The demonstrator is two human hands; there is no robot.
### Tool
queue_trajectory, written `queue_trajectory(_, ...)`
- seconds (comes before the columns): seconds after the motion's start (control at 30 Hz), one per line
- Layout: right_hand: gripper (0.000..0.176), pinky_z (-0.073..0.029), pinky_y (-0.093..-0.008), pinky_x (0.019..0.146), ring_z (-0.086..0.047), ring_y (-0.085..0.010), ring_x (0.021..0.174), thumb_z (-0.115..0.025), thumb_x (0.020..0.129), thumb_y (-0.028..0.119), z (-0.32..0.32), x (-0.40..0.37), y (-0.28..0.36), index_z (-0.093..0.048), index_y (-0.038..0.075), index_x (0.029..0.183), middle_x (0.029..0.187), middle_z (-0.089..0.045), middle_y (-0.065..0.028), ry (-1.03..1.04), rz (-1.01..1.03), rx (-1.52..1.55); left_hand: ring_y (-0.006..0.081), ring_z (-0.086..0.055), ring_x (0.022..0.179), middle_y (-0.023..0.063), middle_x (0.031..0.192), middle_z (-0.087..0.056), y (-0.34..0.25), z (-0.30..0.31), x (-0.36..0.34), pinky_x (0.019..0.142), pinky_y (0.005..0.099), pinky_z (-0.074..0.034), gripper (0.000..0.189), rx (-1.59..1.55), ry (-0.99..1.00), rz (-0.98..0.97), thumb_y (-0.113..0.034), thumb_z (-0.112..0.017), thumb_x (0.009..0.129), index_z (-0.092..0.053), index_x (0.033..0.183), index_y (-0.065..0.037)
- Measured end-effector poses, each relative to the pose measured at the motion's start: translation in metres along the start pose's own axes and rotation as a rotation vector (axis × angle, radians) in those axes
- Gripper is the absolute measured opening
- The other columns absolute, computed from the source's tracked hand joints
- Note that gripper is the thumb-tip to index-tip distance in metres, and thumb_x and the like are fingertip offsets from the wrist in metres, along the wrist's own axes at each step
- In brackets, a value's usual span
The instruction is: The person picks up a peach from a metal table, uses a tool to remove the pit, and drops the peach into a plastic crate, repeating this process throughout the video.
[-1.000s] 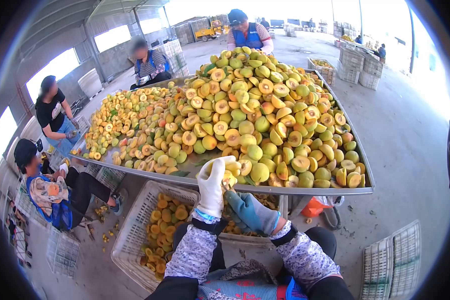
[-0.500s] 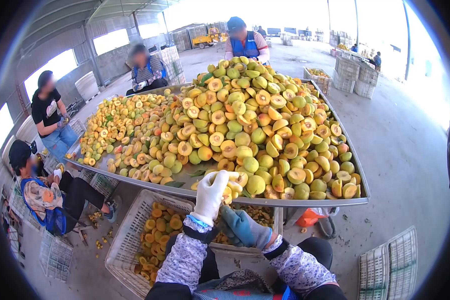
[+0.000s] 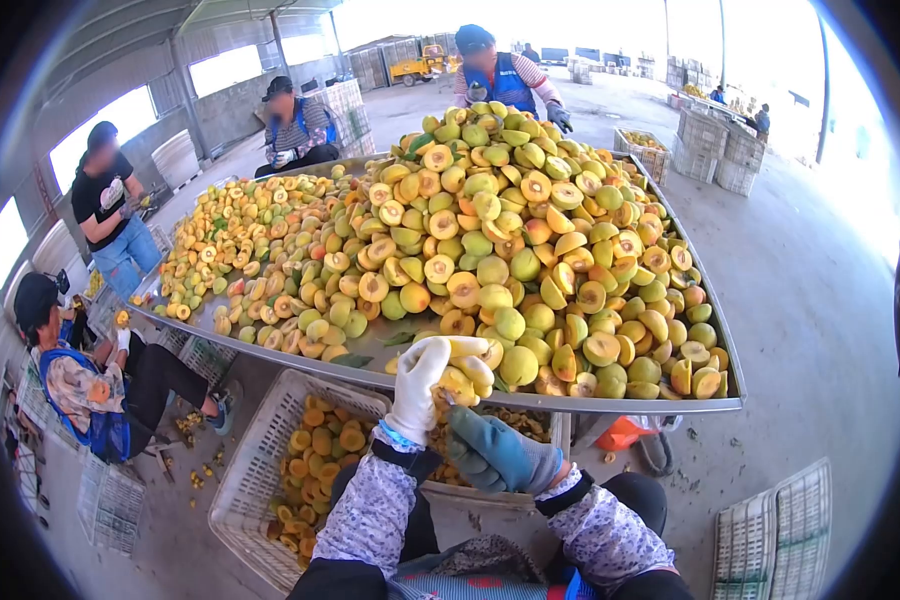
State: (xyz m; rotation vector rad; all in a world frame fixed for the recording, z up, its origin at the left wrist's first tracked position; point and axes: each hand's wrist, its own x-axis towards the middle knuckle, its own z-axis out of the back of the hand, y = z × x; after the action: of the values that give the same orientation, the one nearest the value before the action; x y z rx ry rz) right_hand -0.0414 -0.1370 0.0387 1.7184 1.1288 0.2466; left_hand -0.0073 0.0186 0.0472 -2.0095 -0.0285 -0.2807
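Observation:
My left hand (image 3: 418, 388), in a white glove, is closed around yellow peach halves (image 3: 462, 382) at the near edge of the metal table. Just below and to the right, my right hand (image 3: 498, 452) wears a blue-grey glove. Its fingers are curled shut close under the fruit, and whatever they grip is hidden. In front of both hands rises a big heap of halved peaches (image 3: 490, 270), some cut faces showing brown centres. Beneath my hands, a crate of fruit pieces (image 3: 560, 440) is partly covered by my arms.
The metal table's rim (image 3: 630, 405) runs across in front of me. At my lower left stands a white crate (image 3: 245, 480) with peach halves inside. Co-workers sit or stand on the left and at the far side. Crates (image 3: 775, 535) rest on the floor at right.
My right hand has turned slightly and stays close to the fruit in my left. The far co-worker has brought a gloved hand out to the side. The view has shifted a little.

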Motion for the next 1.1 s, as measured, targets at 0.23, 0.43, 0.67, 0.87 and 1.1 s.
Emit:
queue_trajectory(0.23,0.051,-0.018,-0.0207,0.036,-0.025,-0.0036,0.042,-0.038,0.106,0.061,0.009,-0.001,-0.010,-0.045,0.017,0.079,0.057,-0.030,0.0088,0.203,0.026,0.167,0.0268,-0.065,0.059,0.0163,0.073,-0.067,-0.001,-0.001,0.001,0.052,0.0332,-0.052,0.055,0.023,0.108,0.037,-0.043,-0.048,0.104,-0.070,0.102,0.007)
queue_trajectory(0.43,0.052,-0.020,-0.0206,0.034,-0.029,-0.0038,0.041,-0.039,0.105,0.062,0.011,0.009,-0.023,-0.045,0.020,0.076,0.057,-0.034,0.0092,0.320,0.045,0.294,0.0274,-0.068,0.064,0.0163,0.083,-0.070,0.009,0.002,-0.003,0.057,0.0330,-0.055,0.053,-0.142,0.053,0.043,-0.042,-0.049,0.105,-0.069,0.110,0.007)
queue_trajectory(0.67,0.053,-0.022,-0.0211,0.038,-0.029,-0.0042,0.043,-0.042,0.102,0.066,0.011,0.002,-0.015,-0.050,0.017,0.081,0.058,-0.035,0.0093,0.047,-0.007,0.013,0.0201,-0.070,0.067,0.0153,0.080,-0.074,-0.003,0.009,0.010,0.060,0.0275,-0.056,0.047,0.257,0.237,0.140,-0.038,-0.056,0.102,-0.073,0.102,0.006)
queue_trajectory(0.87,0.052,-0.023,-0.0216,0.039,-0.032,-0.0046,0.045,-0.044,0.103,0.063,0.011,0.007,-0.022,-0.051,0.017,0.079,0.059,-0.037,0.0080,0.184,0.041,0.233,0.0246,-0.069,0.068,0.0138,0.084,-0.071,0.011,0.009,-0.003,0.059,0.0313,-0.056,0.052,-0.200,0.111,0.125,-0.044,-0.050,0.104,-0.070,0.112,0.003)
queue_trajectory(1.1,0.049,-0.035,-0.0248,0.047,-0.046,-0.0087,0.051,-0.045,0.107,0.050,0.005,0.023,-0.037,-0.061,0.010,0.085,0.064,-0.053,0.0035,-0.215,0.264,-0.333,0.0265,-0.068,0.071,0.0098,0.090,-0.070,0.026,0.017,0.005,0.056,0.0363,-0.058,0.050,-0.384,-0.207,0.068,-0.044,-0.043,0.106,-0.064,0.120,-0.001)
